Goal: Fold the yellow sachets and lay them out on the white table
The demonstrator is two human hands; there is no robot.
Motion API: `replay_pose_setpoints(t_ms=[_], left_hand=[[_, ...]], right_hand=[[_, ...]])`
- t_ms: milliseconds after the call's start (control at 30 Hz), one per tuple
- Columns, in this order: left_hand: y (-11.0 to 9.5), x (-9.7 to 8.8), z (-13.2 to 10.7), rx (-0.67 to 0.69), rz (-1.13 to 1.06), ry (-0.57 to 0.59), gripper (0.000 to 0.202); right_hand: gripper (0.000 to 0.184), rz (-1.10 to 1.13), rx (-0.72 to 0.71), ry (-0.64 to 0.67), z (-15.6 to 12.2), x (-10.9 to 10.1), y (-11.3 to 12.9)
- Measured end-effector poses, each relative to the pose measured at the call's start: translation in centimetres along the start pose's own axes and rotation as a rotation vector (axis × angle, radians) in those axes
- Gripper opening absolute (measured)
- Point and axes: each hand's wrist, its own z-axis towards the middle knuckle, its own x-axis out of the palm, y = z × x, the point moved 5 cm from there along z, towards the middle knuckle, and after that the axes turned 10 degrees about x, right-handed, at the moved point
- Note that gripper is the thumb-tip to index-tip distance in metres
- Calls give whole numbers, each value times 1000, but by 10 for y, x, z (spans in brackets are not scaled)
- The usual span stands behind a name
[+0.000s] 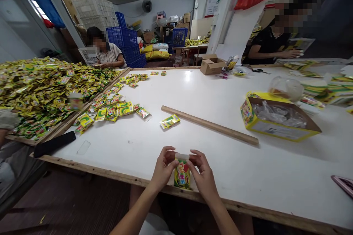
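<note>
A small yellow-green carton (pixel 182 177) with colourful lettering stands at the table's front edge, its pale top flap pointing away from me. My left hand (pixel 165 167) grips its upper left side, thumb on the front and fingers curled behind. On the upper right side, my right hand (pixel 202 170) holds it in the same way, thumb near the flap. The fingertips behind the carton are partly hidden. Beyond my hands, a similar carton (pixel 170 121) lies flat beside a long wooden strip (pixel 209 125).
Several cartons (pixel 124 109) lie scattered at left, beside a large heap of packets (pixel 49 88) behind a wooden rim. A black phone (pixel 55 144) rests at the front left. At right stands an open yellow box (pixel 284 125) with clear plastic inside. Two people sit across the table.
</note>
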Motion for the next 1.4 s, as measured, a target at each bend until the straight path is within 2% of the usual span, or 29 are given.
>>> replay_pose_setpoints(t_ms=[133,200,467,667,900,1067,1267,1400], left_hand=[[-11,5,-6,40,170,35,13],[-16,6,-9,53,213,27,13],[-10,6,-7,-36,142,-93,15],[-6,5,-12,-52,49,-66,20],[-9,3,-12,-41,126,-80,19],[-12,5,-9,-23,177,-39,18],[-13,-3,-16,64,281,31,15],[-16,3,-20,95,288,71,14]], right_hand=[[20,-72,-81,56,-7,1,11],[19,-76,-107,49,-10,0,17],[26,-126,-24,-70,-7,0,12],[25,-77,-27,-21,-9,2,13],[31,-61,19,-5,-9,3,18],[32,-90,16,4,-9,1,21],[24,-51,-38,8,-20,3,9],[23,-40,-28,-6,-24,6,6]])
